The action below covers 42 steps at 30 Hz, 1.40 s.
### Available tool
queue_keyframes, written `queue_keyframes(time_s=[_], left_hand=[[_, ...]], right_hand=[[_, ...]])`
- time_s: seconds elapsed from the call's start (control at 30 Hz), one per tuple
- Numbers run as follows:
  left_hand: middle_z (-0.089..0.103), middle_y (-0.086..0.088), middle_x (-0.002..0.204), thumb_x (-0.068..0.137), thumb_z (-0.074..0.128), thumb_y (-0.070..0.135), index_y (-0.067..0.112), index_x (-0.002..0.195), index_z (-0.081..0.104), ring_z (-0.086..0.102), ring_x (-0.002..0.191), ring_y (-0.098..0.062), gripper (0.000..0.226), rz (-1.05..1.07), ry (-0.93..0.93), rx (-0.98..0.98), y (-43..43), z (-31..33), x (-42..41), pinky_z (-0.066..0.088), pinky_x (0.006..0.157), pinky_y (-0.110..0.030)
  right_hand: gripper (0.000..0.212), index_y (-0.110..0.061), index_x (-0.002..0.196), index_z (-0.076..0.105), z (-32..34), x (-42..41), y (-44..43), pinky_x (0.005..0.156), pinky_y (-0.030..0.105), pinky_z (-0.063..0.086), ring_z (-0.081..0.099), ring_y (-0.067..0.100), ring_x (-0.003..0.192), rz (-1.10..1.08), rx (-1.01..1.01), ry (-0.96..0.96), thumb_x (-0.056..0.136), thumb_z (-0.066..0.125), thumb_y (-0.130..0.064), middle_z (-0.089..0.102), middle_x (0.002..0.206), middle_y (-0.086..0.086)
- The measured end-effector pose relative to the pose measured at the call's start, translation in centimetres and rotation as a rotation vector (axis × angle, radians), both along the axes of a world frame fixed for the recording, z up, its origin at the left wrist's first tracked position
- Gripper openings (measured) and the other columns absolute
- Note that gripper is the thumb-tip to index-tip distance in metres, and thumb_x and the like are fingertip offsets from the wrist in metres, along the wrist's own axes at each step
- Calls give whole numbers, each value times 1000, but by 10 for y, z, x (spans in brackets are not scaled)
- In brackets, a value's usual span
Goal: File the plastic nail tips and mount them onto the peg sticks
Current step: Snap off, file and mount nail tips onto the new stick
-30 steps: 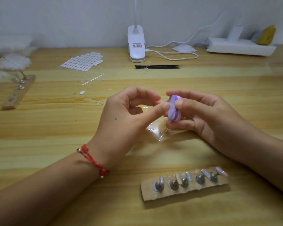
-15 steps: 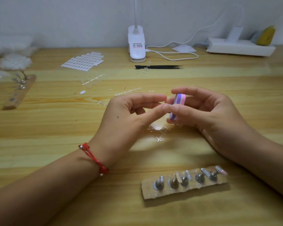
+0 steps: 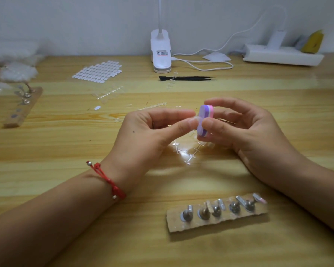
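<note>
Pale wood grain runs across the desk [image 3: 46,151], which meets a white wall at the back. Above its middle the left hand [image 3: 148,135] pinches a clear nail tip [image 3: 194,118] between thumb and forefinger, the other fingers curled behind. The tip touches the purple face of a small file block [image 3: 203,123], layered purple and pink, which the right hand [image 3: 245,135] grips between its thumb in front and its fingers over the top and underneath. A red bracelet [image 3: 108,182] circles the left wrist.

Under the two hands lie clear plastic sprues [image 3: 189,151], and more of them are scattered farther back. Nearer the person, below the right hand, sits a cardboard strip [image 3: 174,220] carrying a row of metal peg sticks [image 3: 233,207]; some seem to bear small tips, though I cannot tell how many. A second strip [image 3: 17,116] lies at the far left with a few pegs at its far end.

Toward the wall are a sheet of white tabs [image 3: 97,72], a white lamp base [image 3: 161,53] with a cable, black tweezers [image 3: 187,78] just in front of it, and a white power strip [image 3: 281,56] to the right.
</note>
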State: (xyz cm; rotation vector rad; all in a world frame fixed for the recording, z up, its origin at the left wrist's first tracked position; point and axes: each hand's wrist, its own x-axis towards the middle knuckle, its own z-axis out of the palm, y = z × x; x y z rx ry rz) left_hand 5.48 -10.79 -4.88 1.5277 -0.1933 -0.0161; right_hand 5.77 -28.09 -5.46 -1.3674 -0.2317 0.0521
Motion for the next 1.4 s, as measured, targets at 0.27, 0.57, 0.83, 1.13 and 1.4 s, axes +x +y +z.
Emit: queue_keyframes(time_s=[0.27, 0.57, 0.83, 1.13, 1.4], left_hand=[[75, 3, 84, 65, 73, 21, 14, 90, 75, 67, 77, 0, 26, 17, -5, -7, 0, -1, 1, 47, 67, -8], [75, 6, 81, 65, 73, 25, 21, 85, 75, 67, 76, -1, 20, -15, -30, 55, -1, 1, 0, 49, 68, -10], [76, 6, 85, 66, 73, 29, 23, 85, 76, 69, 86, -12, 21, -13, -63, 98, 1, 1, -1, 53, 79, -23], [75, 8, 82, 66, 73, 30, 24, 85, 77, 64, 78, -12, 20, -22, -72, 88, 0, -1, 0, 50, 70, -17], [76, 5, 86, 65, 76, 33, 26, 89, 76, 57, 80, -22, 25, 43, -76, 85, 1, -5, 1, 51, 73, -26]], right_hand=[[35, -20, 93, 78, 1, 2, -1, 67, 23, 58, 73, 17, 79, 46, 18, 68, 59, 78, -27, 76, 90, 7], [32, -20, 95, 79, 1, 3, -3, 64, 22, 56, 70, 12, 75, 64, -3, 98, 64, 75, -27, 75, 83, 6], [30, -14, 93, 79, 3, 3, -3, 57, 20, 52, 66, 11, 67, 79, 3, 133, 65, 73, -24, 73, 79, 6], [25, -14, 91, 78, 1, 4, -4, 59, 19, 53, 67, 11, 67, 72, 31, 118, 68, 71, -20, 74, 79, 5], [22, -22, 89, 79, 0, 4, -6, 64, 23, 55, 69, 12, 70, 131, -5, 57, 68, 75, -22, 75, 81, 1]])
